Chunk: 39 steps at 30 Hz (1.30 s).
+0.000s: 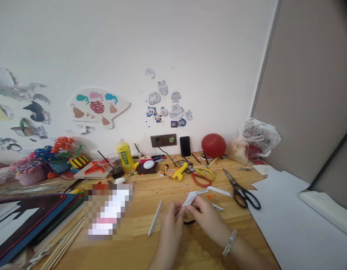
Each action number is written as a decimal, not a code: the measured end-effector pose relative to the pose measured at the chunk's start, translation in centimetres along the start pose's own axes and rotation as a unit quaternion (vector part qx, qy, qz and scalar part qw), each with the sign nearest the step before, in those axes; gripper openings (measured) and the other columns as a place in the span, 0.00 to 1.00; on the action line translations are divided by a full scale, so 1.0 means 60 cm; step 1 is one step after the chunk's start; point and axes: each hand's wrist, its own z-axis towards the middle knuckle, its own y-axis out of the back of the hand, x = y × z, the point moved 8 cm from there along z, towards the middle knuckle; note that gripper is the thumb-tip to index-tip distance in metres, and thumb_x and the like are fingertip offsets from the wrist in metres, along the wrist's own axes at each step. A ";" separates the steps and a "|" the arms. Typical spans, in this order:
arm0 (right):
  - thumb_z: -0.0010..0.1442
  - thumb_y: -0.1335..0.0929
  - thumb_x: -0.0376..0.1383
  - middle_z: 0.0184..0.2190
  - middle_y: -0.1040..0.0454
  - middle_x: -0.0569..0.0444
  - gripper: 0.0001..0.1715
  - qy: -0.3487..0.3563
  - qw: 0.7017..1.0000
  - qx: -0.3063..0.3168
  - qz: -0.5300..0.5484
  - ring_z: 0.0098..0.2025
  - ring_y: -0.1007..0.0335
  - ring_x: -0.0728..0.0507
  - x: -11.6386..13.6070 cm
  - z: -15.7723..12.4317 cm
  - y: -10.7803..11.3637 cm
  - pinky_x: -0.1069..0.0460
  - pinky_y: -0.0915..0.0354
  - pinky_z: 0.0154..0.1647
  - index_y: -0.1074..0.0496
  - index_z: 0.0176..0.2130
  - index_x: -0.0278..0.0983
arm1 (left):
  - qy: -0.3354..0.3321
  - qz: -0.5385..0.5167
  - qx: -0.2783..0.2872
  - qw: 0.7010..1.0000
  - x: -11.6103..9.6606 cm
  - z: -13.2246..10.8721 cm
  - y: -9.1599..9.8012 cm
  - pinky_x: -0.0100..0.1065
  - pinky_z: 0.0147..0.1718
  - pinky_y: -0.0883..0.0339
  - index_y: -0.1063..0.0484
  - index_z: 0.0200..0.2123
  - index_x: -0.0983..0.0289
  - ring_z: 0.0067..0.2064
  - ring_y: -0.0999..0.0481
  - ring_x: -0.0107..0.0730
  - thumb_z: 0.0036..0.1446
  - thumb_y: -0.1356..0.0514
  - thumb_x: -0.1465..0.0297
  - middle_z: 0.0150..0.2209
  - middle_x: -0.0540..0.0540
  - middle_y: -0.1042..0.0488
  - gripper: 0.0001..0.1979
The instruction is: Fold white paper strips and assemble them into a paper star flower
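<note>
Between my two hands, just above the wooden table (139,251), is a folded strip of white paper (191,197) with a bent, pointed shape. My left hand (173,217) pinches its lower end, fingers closed. On its right side my right hand (202,210), with a bracelet at the wrist, grips it between thumb and fingers. The fingers hide part of the folds. To the left of my hands lies a narrow folded paper strip (155,218). Another white strip (219,191) lies beyond my right hand, close to black-handled scissors (242,192).
White paper sheets (291,217) cover the table's right side. Toward the back are a yellow glue gun (179,172), red-and-yellow-handled scissors (203,177), a red balloon (214,145), a phone (185,146) and a yellow drink bottle (125,154). Wooden sticks (63,243) lie at left.
</note>
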 end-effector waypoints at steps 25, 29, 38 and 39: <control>0.56 0.38 0.37 0.27 0.32 0.56 0.05 0.031 0.997 0.060 0.025 0.29 0.34 0.47 0.027 -0.011 -0.006 0.55 0.41 0.26 0.37 0.31 0.37 | 0.062 -0.142 0.140 0.978 -0.008 -0.003 -0.018 0.25 0.20 0.49 0.35 0.25 0.65 0.20 0.43 0.22 0.47 0.43 0.53 0.19 0.45 0.39 0.19; 0.55 0.37 0.48 0.23 0.36 0.60 0.17 -0.022 0.975 0.135 0.175 0.20 0.41 0.52 0.029 -0.016 -0.020 0.58 0.44 0.18 0.38 0.35 0.36 | 0.095 -0.223 0.145 0.959 -0.018 -0.008 -0.022 0.25 0.19 0.50 0.35 0.25 0.66 0.19 0.45 0.20 0.45 0.41 0.53 0.18 0.45 0.39 0.20; 0.55 0.36 0.44 0.23 0.33 0.58 0.16 0.032 0.968 0.220 0.113 0.25 0.40 0.51 0.044 -0.025 0.004 0.56 0.42 0.28 0.32 0.26 0.35 | 0.104 -0.330 0.198 0.917 -0.048 -0.027 -0.028 0.24 0.21 0.53 0.36 0.26 0.66 0.19 0.46 0.18 0.49 0.40 0.59 0.18 0.45 0.39 0.15; 0.55 0.36 0.44 0.24 0.33 0.58 0.15 0.049 0.967 0.228 0.100 0.27 0.39 0.50 0.049 -0.024 0.006 0.56 0.42 0.30 0.31 0.26 0.35 | 0.106 -0.331 0.207 0.915 -0.049 -0.030 -0.030 0.24 0.21 0.53 0.36 0.26 0.66 0.19 0.46 0.18 0.49 0.40 0.59 0.18 0.45 0.39 0.15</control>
